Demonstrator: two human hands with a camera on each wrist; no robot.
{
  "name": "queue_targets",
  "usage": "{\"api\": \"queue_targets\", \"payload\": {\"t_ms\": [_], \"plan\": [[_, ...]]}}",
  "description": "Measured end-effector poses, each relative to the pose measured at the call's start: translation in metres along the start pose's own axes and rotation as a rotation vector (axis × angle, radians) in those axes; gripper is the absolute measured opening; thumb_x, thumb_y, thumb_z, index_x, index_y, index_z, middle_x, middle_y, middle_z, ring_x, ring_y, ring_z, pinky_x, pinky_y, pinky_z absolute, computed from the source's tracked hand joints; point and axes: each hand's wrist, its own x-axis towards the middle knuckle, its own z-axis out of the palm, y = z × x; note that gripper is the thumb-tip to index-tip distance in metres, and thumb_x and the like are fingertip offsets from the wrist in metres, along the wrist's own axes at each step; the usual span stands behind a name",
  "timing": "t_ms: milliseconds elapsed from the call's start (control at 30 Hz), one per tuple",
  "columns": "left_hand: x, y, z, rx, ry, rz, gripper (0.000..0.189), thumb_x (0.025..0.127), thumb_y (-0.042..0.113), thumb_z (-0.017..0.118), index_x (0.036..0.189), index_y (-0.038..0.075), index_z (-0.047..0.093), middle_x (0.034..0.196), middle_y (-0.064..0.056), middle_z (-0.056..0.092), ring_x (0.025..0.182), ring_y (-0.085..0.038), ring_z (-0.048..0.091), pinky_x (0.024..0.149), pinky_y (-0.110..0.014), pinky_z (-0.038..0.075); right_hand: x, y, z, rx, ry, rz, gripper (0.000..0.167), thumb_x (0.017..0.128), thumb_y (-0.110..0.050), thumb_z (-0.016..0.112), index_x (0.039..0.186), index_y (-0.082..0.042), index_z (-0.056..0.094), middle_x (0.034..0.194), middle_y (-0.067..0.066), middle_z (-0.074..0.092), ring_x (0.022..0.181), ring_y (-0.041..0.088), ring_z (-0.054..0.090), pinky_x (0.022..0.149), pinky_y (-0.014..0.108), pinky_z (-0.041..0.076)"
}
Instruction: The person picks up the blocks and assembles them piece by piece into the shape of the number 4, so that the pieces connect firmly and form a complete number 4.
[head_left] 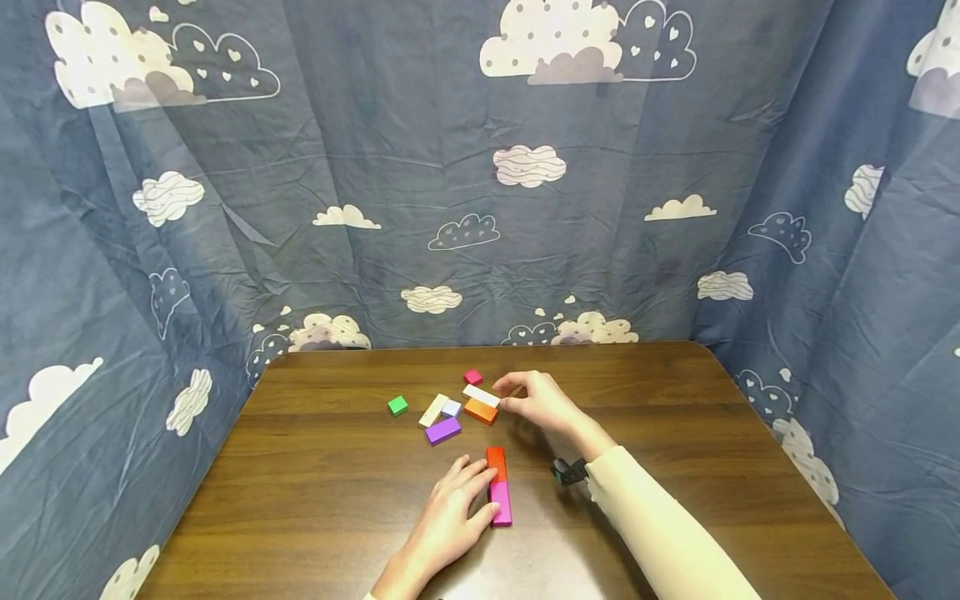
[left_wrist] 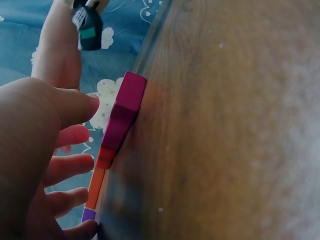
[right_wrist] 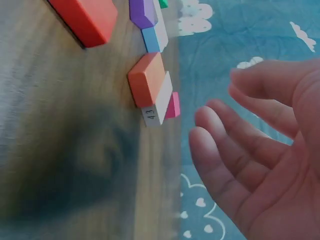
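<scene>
A red block (head_left: 496,463) and a magenta block (head_left: 501,505) lie end to end in a line on the table. Beside them is my left hand (head_left: 450,512), its fingers spread and loosely bent, with fingertips right at the blocks' left side. Over the far group of blocks hovers my right hand (head_left: 543,404), thumb and fingers curved with a gap between them and nothing held. Its fingertips overlap the end of the white block (head_left: 482,395). In the right wrist view the white block (right_wrist: 152,115) bears a "43" and sits against the orange block (right_wrist: 147,82).
Around them on the wooden table (head_left: 322,517) lie a purple block (head_left: 443,431), a cream block (head_left: 432,411), a pale blue block (head_left: 452,408), a green block (head_left: 397,406) and a crimson block (head_left: 472,377). A cloud-patterned curtain (head_left: 420,183) hangs behind the table.
</scene>
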Motion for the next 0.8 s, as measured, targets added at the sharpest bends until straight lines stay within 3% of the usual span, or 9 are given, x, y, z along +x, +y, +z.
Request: {"api": "queue_targets", "payload": {"t_ms": [233, 533, 633, 800], "plan": [[0.0, 0.002, -0.002, 0.01, -0.05, 0.005, 0.05, 0.092, 0.029, 0.072, 0.137, 0.01, 0.063, 0.145, -0.011, 0.055, 0.141, -0.043, 0.038, 0.106, -0.066, 0.036, 0.029, 0.004, 0.002, -0.016, 0.037, -0.018, 0.024, 0.087, -0.008, 0.074, 0.111, -0.004, 0.074, 0.101, 0.008, 0.073, 0.085, 0.015, 0.067, 0.079, 0.036, 0.055], [-0.003, 0.0, -0.001, 0.013, -0.148, -0.029, 0.055, 0.095, 0.038, 0.067, 0.146, 0.02, 0.056, 0.155, -0.005, 0.045, 0.147, -0.041, 0.028, 0.108, -0.071, 0.027, 0.057, 0.022, 0.015, 0.109, 0.019, 0.057, 0.028, 0.087, -0.008, 0.077, 0.114, -0.002, 0.072, 0.1, 0.01, 0.074, 0.082, 0.018, 0.068, 0.07, 0.033, 0.057], [-0.002, -0.002, 0.001, 0.018, -0.153, -0.029, 0.055, 0.097, 0.04, 0.065, 0.147, 0.021, 0.054, 0.157, -0.003, 0.042, 0.148, -0.04, 0.026, 0.108, -0.073, 0.024, 0.064, 0.029, 0.018, 0.18, 0.022, 0.11, 0.029, 0.089, -0.006, 0.075, 0.117, -0.002, 0.071, 0.1, 0.012, 0.073, 0.084, 0.026, 0.07, 0.068, 0.042, 0.059], [-0.001, -0.004, 0.002, 0.037, -0.158, -0.032, 0.055, 0.098, 0.042, 0.062, 0.149, 0.022, 0.052, 0.158, 0.0, 0.041, 0.148, -0.039, 0.025, 0.11, -0.073, 0.021, 0.074, 0.037, 0.022, 0.25, -0.016, 0.167, 0.032, 0.093, -0.005, 0.071, 0.124, 0.001, 0.067, 0.107, 0.018, 0.072, 0.092, 0.033, 0.07, 0.077, 0.051, 0.059]]}}
